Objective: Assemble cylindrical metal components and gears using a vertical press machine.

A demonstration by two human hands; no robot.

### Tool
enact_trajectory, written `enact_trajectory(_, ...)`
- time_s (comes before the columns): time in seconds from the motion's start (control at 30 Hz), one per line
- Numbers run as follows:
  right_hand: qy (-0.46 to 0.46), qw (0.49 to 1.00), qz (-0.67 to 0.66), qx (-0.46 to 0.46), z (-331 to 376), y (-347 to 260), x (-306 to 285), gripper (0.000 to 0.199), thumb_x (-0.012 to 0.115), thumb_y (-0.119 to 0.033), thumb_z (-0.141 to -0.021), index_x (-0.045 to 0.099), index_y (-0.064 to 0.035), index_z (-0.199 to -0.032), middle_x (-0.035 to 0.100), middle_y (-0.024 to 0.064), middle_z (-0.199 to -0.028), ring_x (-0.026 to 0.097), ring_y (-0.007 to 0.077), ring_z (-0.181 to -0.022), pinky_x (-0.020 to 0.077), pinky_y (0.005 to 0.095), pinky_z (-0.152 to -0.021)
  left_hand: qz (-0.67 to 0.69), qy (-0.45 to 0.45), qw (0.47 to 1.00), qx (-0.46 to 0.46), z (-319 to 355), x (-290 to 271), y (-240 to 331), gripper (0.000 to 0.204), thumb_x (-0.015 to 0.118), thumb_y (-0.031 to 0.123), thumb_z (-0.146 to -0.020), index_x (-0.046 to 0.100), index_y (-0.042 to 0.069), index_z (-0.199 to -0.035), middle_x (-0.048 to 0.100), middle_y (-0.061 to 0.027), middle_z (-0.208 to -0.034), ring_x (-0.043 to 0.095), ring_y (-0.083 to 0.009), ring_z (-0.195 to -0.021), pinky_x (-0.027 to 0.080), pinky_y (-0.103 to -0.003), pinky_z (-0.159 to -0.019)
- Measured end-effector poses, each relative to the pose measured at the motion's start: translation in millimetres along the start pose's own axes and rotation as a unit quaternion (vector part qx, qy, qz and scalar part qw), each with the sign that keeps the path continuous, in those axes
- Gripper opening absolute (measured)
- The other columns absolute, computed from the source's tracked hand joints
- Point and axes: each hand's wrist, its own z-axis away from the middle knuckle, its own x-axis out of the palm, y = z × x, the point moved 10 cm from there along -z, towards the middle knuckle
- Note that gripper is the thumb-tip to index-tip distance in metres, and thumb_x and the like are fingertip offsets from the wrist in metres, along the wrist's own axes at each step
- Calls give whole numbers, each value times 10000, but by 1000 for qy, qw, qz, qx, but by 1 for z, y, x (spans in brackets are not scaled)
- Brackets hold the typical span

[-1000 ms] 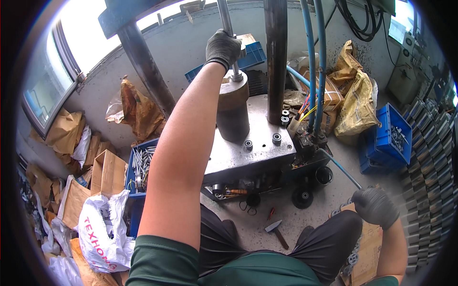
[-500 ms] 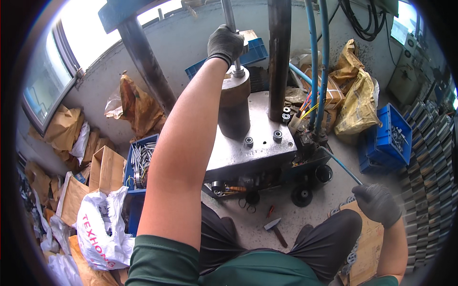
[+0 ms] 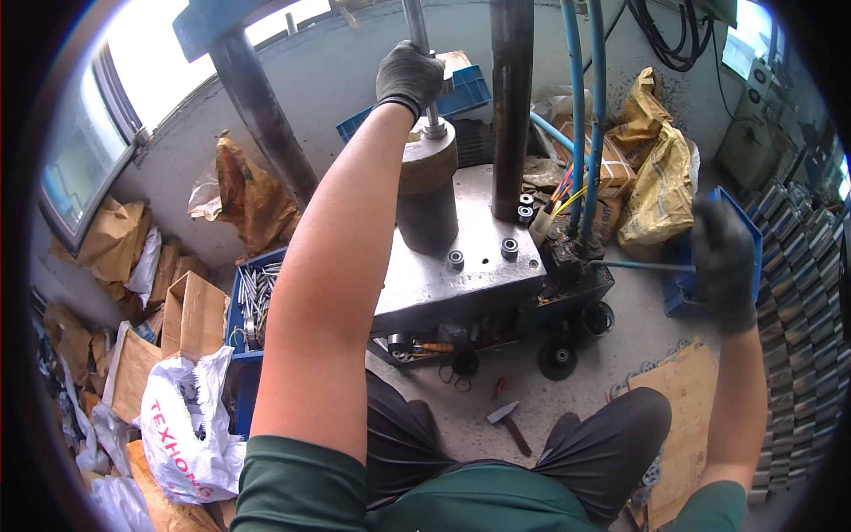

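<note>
Pale walls and a bright window close off a cluttered workshop corner, with brown sacking to the left of my left hand. That gloved hand is wrapped round a steel rod, which stands nearly upright, its lower end at the top of a dark cylinder just below my grip. The cylinder rests on a steel plate; two small metal rings sit on it nearer me, lower and right of that hand. Well off to the right, my right hand, blurred, touches the end of a roughly level lever; I cannot tell whether its fingers close round it. I judge the step as steadying the rod while working the lever. Moving the lever further would call for a firm grip and the rod held in line with the cylinder.
</note>
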Motion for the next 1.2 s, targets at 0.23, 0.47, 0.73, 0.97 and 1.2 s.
enact_trajectory(0.23, 58, 997, 47, 17, -83, 48, 37, 168, 635, -174, -981, 713, -70, -1088, 736, 206, -1026, 712, 413, -974, 572, 470, -852, -3, 3, 1000, 17, -3, 2, 3, 353, 729, 275, -903, 737, 49, -1173, 793, -190, -1069, 768, -333, -1057, 596, -423, -975)
enact_trajectory(0.47, 10, 991, 64, 115, -91, 77, 51, 247, 654, -268, -971, 759, -111, -1130, 752, 198, -1056, 718, 403, -1011, 577, 478, -886, 70, -4, 998, -3, 4, 2, -5, 339, 720, 276, -905, 725, 46, -1155, 791, -203, -1068, 768, -333, -1070, 598, -420, -969)
enact_trajectory(0.73, -1, 991, 83, 103, -65, 75, 29, 176, 670, -231, -953, 750, -84, -1010, 744, 207, -989, 718, 414, -968, 580, 481, -867, 315, 50, 914, 250, 54, 3, 2, 126, 560, -78, -999, 535, 41, -967, 541, -43, -693, 572, -135, -635, 439, -270, -526)
enact_trajectory(0.97, -18, 998, 27, 60, -4, 21, 6, 136, 657, -157, -967, 727, -41, -984, 727, 214, -923, 717, 407, -888, 580, 467, -800, 500, 171, 806, 268, 235, -50, -18, 286, 657, 43, -1030, 586, 64, -1306, 588, -157, -1318, 648, -226, -1096, 575, -358, -872)
enact_trajectory(1.2, -24, 995, -78, 48, 76, -38, -10, 117, 702, 8, -883, 705, -22, -996, 700, 185, -890, 695, 390, -800, 562, 444, -722, 674, -36, 698, -239, 337, 44, -109, 272, 646, 33, -943, 634, -22, -1209, 743, -156, -1086, 729, -221, -923, 600, -313, -824)
